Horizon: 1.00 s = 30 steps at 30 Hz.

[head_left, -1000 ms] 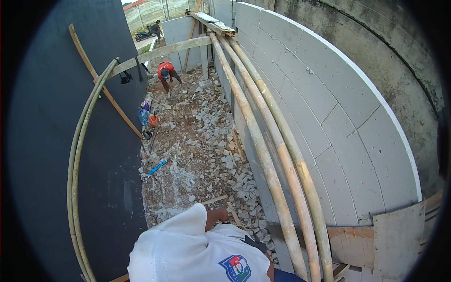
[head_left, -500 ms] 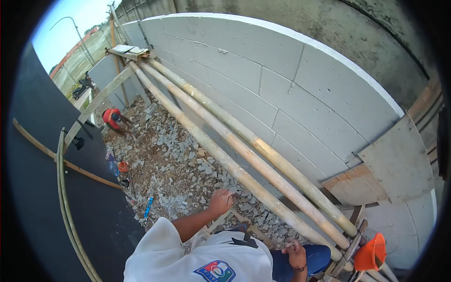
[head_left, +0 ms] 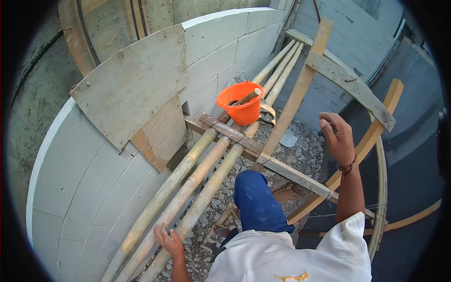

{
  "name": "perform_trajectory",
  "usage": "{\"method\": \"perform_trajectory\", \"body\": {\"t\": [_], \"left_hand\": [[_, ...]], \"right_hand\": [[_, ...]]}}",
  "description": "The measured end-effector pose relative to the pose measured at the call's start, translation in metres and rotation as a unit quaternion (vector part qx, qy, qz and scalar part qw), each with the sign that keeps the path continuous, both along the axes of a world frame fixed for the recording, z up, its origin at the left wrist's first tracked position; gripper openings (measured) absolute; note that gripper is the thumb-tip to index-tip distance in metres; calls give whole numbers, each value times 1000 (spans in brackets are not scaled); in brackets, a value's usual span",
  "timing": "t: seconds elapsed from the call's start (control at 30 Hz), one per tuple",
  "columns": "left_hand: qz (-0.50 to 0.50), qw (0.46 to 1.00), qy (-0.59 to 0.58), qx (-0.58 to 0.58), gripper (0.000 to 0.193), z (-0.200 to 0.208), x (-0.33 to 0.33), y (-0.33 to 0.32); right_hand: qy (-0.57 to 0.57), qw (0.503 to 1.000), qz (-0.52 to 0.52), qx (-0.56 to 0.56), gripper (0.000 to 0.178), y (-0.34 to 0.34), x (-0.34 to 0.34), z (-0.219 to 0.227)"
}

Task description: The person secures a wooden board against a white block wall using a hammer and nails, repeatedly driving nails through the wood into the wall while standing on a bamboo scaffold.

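Observation:
My left hand (head_left: pixel 170 240) is low on the left with its fingers apart, over the nearer stretch of the bamboo poles (head_left: pixel 185 190); whether it touches them I cannot tell. My right hand (head_left: pixel 339 136) is raised at the right beside the timber frame, its fingers loosely bent and the thumb apart, with nothing plainly in it. Ahead, an orange bucket (head_left: pixel 244 113) stands on the poles by a wooden crosspiece (head_left: pixel 230 135). A wooden handle (head_left: pixel 249 97) sticks out of it, and a handsaw's light-coloured grip (head_left: pixel 268 114) shows at its right side.
A pale block wall (head_left: pixel 84 188) runs along the left, with a large board (head_left: pixel 141 80) leaning on it. Upright and slanting timbers (head_left: pixel 291 98) rise ahead and to the right. Broken rubble (head_left: pixel 300 155) covers the ground below. A dark wall (head_left: pixel 404 164) stands at the right.
The view has swung to the right, bringing the orange bucket from the right edge to the centre. My right hand has risen; my left hand now lies over the poles.

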<state>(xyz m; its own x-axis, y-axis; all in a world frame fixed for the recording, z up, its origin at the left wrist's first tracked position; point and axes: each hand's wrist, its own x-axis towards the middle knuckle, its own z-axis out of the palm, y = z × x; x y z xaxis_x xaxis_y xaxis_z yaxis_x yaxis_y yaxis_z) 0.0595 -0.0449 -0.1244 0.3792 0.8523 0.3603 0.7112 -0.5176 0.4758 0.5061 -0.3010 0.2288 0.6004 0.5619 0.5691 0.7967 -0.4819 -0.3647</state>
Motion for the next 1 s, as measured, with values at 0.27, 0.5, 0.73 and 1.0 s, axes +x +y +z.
{"method": "perform_trajectory", "body": {"t": [0.27,0.5,0.73,1.0], "left_hand": [[102,975,179,-79,66,-54,11,8],[83,974,208,30,65,-53,7,6],[113,897,369,-217,80,4,52,24],[-75,719,412,-556,57,128,25,6]], "right_hand": [[-135,969,-189,-89,40,-24,165,84],[120,903,-313,-267,66,12,200,88],[88,905,-290,-299,59,14,204,97],[224,865,-197,-403,64,26,231,112]]}}
